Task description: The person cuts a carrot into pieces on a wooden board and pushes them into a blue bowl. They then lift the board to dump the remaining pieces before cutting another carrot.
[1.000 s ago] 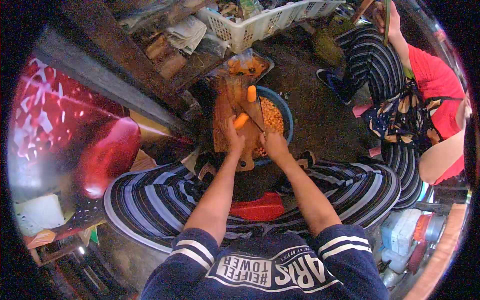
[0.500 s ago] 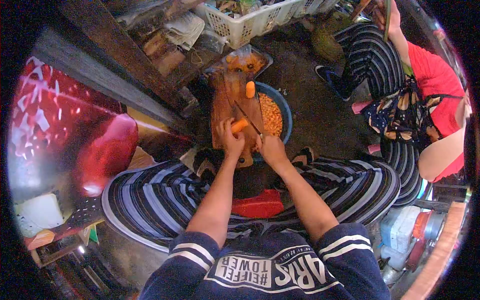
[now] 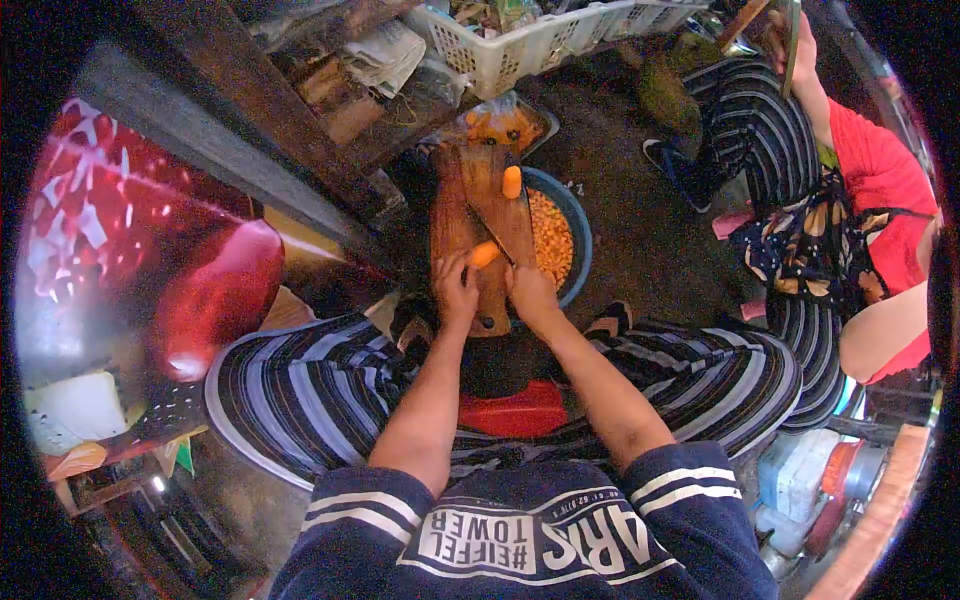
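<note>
On a wooden cutting board (image 3: 452, 205), the fingers of my left hand (image 3: 457, 292) pinch the near end of a peeled carrot piece (image 3: 484, 254). My right hand (image 3: 533, 297) is wrapped around the handle of a knife (image 3: 498, 230). The blade slants away to the upper left over the board, just beyond the carrot piece. Farther up lies a second carrot piece (image 3: 512, 182), untouched. Under the board's right side sits a blue basin (image 3: 583, 235) holding many small diced orange pieces (image 3: 550, 240); the board hides part of it.
Behind the board is a tray with clear plastic and orange pieces (image 3: 497, 122). A white plastic crate (image 3: 490, 62) stands at the back. Wooden beams (image 3: 270, 110) run along the left. At the right sits another person (image 3: 880, 210) in red, one hand around a long object.
My right hand and the knife have moved left, closer to my left hand. My left hand has drawn back toward the near end of the carrot piece. The view has shifted slightly.
</note>
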{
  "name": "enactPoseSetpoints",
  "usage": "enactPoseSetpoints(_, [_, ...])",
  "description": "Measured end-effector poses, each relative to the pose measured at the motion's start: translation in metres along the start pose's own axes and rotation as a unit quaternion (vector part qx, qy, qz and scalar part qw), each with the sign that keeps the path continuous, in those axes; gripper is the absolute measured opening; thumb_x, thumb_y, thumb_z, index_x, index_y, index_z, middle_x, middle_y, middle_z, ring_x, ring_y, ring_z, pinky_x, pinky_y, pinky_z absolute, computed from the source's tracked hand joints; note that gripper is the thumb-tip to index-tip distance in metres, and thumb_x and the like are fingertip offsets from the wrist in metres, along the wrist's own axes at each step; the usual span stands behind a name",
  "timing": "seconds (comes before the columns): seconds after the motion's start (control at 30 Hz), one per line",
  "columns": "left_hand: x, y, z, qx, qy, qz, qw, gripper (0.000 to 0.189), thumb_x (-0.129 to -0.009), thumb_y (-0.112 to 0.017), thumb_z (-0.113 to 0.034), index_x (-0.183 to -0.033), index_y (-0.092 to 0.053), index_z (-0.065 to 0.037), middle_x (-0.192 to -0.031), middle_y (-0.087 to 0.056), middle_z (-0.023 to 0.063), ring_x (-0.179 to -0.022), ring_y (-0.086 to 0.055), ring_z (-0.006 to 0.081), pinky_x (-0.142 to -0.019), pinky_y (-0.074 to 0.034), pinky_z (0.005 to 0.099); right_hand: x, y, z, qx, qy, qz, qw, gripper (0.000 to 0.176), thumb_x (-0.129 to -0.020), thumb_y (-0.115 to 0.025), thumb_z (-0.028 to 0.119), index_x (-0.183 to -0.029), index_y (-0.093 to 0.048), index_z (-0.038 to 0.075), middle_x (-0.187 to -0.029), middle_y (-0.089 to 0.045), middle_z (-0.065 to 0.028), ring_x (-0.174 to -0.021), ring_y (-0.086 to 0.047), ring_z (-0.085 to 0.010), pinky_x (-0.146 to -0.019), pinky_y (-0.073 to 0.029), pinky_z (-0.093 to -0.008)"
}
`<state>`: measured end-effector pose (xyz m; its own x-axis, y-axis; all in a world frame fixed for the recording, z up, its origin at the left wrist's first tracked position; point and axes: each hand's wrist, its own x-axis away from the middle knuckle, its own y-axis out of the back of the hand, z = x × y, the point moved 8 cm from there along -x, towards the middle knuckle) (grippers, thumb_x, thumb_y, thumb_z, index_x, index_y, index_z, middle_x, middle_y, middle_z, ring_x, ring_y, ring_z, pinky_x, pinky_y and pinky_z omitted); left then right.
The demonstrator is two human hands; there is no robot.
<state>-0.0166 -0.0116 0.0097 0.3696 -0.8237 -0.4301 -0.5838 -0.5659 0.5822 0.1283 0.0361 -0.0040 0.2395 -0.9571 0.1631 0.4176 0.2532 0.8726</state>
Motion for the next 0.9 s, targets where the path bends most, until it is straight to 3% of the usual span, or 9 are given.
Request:
enactPoseSetpoints(0.13, [0.0,0.002,-0.003,0.025,-0.004,-0.016,1.0,0.02,-0.071,-0.058,-0.003,-0.092,-0.06,-0.004,-0.096,-0.058,0.0105,-0.094,-0.05,0.0304,-0.085,-0.039,0.0387,0.002,0.018,-0.003,-0.051,0.0,-0.016,0.999,0.039,-0.086,-0.045,0.03,-0.074,-0.06,-0.004,-0.067,-0.058,-0.0243,-0.067,-0.059,-0.0399,-0.06,-0.048,-0.0469])
enactPoseSetpoints(0.43, [0.0,0.004,0.003,0.011,0.007,-0.005,1.0,0.021,-0.071,-0.059,-0.002,-0.092,-0.062,-0.004,-0.096,-0.058,0.0098,-0.092,-0.05,0.0301,-0.085,-0.039,0.0382,0.006,-0.008,0.003,0.007,0.022,-0.006,1.0,0.035,-0.085,-0.046,0.027,-0.08,-0.059,-0.005,-0.072,-0.058,-0.0264,-0.069,-0.058,-0.0413,-0.062,-0.046,-0.0483])
enactPoseSetpoints(0.5, [-0.005,0.001,0.0,0.022,-0.003,0.001,1.0,0.021,-0.071,-0.059,-0.003,-0.092,-0.062,-0.004,-0.096,-0.059,0.0097,-0.091,-0.05,0.0301,-0.084,-0.039,0.0378,0.0,-0.003,0.0,-0.071,0.007,0.017,0.997,0.034,-0.084,-0.047,0.026,-0.079,-0.06,-0.005,-0.071,-0.058,-0.0268,-0.069,-0.058,-0.0418,-0.063,-0.046,-0.0484])
enactPoseSetpoints(0.63, [0.003,0.001,0.006,0.04,0.003,-0.002,0.999,0.02,-0.071,-0.059,-0.003,-0.091,-0.062,-0.004,-0.096,-0.059,0.0092,-0.091,-0.05,0.0298,-0.084,-0.039,0.0374,0.012,0.013,0.003,-0.048,-0.008,0.038,0.998,0.035,-0.085,-0.046,0.026,-0.079,-0.06,-0.005,-0.07,-0.058,-0.0273,-0.068,-0.058,-0.0424,-0.063,-0.047,-0.048])
enactPoseSetpoints(0.7, [0.0,-0.001,0.006,0.04,0.003,-0.001,0.999,0.02,-0.071,-0.059,-0.003,-0.091,-0.062,-0.004,-0.096,-0.06,0.009,-0.091,-0.05,0.0296,-0.085,-0.038,0.0375,0.021,0.029,0.017,-0.033,0.018,-0.019,0.999,0.039,-0.086,-0.044,0.029,-0.078,-0.06,-0.006,-0.071,-0.058,-0.0278,-0.067,-0.057,-0.0432,-0.064,-0.048,-0.0476])
enactPoseSetpoints(0.9, [-0.001,0.0,0.0,0.035,0.001,0.005,0.999,0.02,-0.072,-0.059,-0.003,-0.091,-0.062,-0.004,-0.097,-0.06,0.0091,-0.094,-0.049,0.029,-0.083,-0.04,0.037,0.01,0.012,0.016,-0.052,0.008,0.011,0.999,0.039,-0.086,-0.045,0.028,-0.073,-0.06,-0.006,-0.068,-0.057,-0.0271,-0.065,-0.058,-0.0425,-0.063,-0.048,-0.0473])
